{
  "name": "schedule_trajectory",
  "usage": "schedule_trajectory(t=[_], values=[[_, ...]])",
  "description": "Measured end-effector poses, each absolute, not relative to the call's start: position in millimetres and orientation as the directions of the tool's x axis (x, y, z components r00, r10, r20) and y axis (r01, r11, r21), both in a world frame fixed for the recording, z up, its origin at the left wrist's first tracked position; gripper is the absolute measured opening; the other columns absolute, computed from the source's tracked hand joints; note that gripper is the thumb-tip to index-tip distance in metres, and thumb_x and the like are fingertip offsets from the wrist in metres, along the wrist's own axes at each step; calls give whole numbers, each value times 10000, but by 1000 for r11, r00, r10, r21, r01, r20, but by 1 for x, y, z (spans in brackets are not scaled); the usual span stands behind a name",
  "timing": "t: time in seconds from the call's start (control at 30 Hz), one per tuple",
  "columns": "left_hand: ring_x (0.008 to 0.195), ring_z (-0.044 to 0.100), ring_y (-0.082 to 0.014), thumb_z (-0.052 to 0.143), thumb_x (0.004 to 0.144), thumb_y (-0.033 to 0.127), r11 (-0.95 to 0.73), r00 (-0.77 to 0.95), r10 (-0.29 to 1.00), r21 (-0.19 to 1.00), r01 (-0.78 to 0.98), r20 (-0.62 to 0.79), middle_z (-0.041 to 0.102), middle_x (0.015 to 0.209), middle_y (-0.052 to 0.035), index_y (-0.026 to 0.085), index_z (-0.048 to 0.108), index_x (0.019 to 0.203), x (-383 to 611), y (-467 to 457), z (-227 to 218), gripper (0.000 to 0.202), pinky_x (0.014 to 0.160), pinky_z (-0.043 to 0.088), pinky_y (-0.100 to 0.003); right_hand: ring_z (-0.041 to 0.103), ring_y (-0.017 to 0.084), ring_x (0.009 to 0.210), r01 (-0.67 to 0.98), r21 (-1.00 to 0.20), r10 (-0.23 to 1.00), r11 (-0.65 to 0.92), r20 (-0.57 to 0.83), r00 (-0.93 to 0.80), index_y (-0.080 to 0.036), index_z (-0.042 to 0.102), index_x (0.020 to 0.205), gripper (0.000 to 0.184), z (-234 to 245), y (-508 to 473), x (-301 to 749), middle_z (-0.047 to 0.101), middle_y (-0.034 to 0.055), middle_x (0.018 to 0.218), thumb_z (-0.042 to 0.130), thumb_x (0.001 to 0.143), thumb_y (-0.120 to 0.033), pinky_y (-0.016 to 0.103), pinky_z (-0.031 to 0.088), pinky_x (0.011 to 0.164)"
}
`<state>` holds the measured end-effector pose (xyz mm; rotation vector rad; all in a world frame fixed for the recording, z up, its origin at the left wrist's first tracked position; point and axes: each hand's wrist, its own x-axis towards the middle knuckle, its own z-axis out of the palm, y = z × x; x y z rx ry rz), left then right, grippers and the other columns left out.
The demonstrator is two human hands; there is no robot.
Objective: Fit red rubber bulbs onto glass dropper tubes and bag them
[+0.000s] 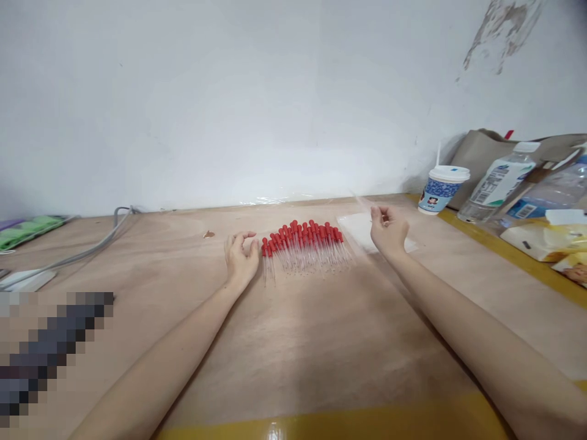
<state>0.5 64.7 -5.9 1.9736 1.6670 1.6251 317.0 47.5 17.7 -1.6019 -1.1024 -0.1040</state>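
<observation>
A row of droppers (302, 241) with red rubber bulbs and clear tubes lies on the wooden table, bulbs toward the wall and tips toward me. My left hand (241, 256) rests at the row's left end, fingers apart and curved, its thumb close to the outermost red bulbs; nothing shows in it. To the right of the row, my right hand (389, 231) is raised a little, its fingers curled in a pinch on a thin clear plastic bag (367, 205) that is hard to make out. Under that hand lies a white, flat stack (355, 229), partly covered.
At right stand a blue paper cup (440, 190) with a straw, a plastic bottle (499, 183), a grey bag (472, 156) and yellow packets (532, 235). A grey cable (107, 238) and a green-and-purple item (32, 231) lie at left. Yellow tape (321, 421) edges the table (293, 342).
</observation>
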Motion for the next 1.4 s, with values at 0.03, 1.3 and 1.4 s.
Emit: schedule_trajectory(t=[0.03,1.3,1.4], values=[[937,509,-208,532,766,271,-460,-117,729,610,646,674,549,938,-67,186,607,898,3,57,-3,174,811,428,-314,566,175,757,598,-778,586,194,580,566,-150,553,867,275,21,45,309,617,84,828,399,825,-374,326,438,720],[1053,507,-181,480,859,169,-897,802,428,306,319,418,601,1109,-73,192,580,1135,-3,-37,-2,294,910,431,-357,337,269,1264,629,-431,756,647,248,-606,-152,368,1344,630,-13,-68,243,358,151,1381,463,828,-501,451,317,1018],[1056,510,-177,478,862,177,-892,816,434,311,328,383,612,1107,-69,183,581,1140,-2,-35,-1,296,911,441,-350,348,267,1258,627,-445,760,639,239,-605,-157,382,1336,622,-11,-68,243,370,147,1375,471,823,-498,453,325,1013]])
